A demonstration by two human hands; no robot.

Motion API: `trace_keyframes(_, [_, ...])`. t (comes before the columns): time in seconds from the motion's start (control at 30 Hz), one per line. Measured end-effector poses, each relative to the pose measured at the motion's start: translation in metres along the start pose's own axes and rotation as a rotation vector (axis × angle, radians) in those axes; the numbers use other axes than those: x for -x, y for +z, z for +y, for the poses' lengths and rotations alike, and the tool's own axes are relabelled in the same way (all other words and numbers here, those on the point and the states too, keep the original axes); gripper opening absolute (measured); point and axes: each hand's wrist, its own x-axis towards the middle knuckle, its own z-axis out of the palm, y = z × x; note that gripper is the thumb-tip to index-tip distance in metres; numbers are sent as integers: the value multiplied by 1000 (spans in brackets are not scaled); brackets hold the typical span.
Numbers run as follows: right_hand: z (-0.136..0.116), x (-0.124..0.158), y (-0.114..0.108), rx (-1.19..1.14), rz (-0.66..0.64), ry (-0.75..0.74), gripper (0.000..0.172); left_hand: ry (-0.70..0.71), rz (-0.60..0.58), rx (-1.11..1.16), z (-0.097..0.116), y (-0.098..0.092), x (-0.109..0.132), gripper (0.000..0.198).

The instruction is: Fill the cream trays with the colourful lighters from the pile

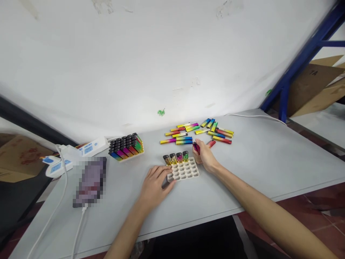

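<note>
Left of center on my remote feed stands a block of upright lighters (126, 147); mid-frame, my left grip (154, 187), thumb spread from fingers, rests at the left edge of the white tray (186, 176); right of center, my right grip (205, 155) pinches a lighter (196, 146); bare surface (264, 154) extends rightward.

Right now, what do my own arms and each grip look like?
Your left arm and right arm are bare as far as they show, with no sleeve, watch or cable on them. The left grip and right grip are ungloved, five-fingered human hands; I see no rings, though some fingers are hidden.
</note>
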Motion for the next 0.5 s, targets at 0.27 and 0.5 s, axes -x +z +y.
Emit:
trace_keyframes(0.27, [-13,6,0,2,39,-106,38,-9,-3,-12,-2,1,1,21])
trace_keyframes(0.5, [-13,6,-4,110,10,-251,27,-13,0,-6,-1,2,1,21])
